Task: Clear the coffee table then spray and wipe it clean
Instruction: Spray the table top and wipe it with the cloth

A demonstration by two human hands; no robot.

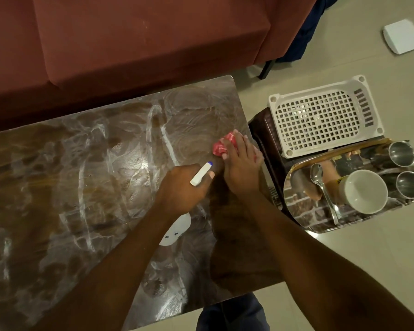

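Nearest the camera, two bare forearms reach over the near edge of the glossy brown marble-patterned coffee table [81, 187].

Left hand [184, 187]: fingers curled round the neck of a white plastic spray bottle with a blue nozzle tip [200, 175]. The nozzle points toward the table's far right corner. Whether the trigger is squeezed, or the base rests on the top, cannot be told.

Right hand [242, 168]: just beyond the left, fingers extended and slightly spread, pressing a crumpled pink-red cloth [221, 146] onto the top near its right edge.

Surface condition: white streaks and curved smears cover most of the top, with swirl marks toward the far right corner. Judged to be spray worked about but not yet wiped off.

Status: clearing judged done. The crockery stands off the table to the right on a mirror-finish tray with rounded corners [320, 229]: a white ceramic bowl [366, 191], a steel spoon [320, 180] and two steel tumblers [402, 154]. Spraying appears largely done and wiping is in hand at the right end. Outstanding: the streaks across the centre and left end.

Beyond the tray, a white perforated plastic basket [320, 118] rests on a dark brown stool [261, 130]. Farthest, a rust-red sofa [129, 44] runs along the table's far side
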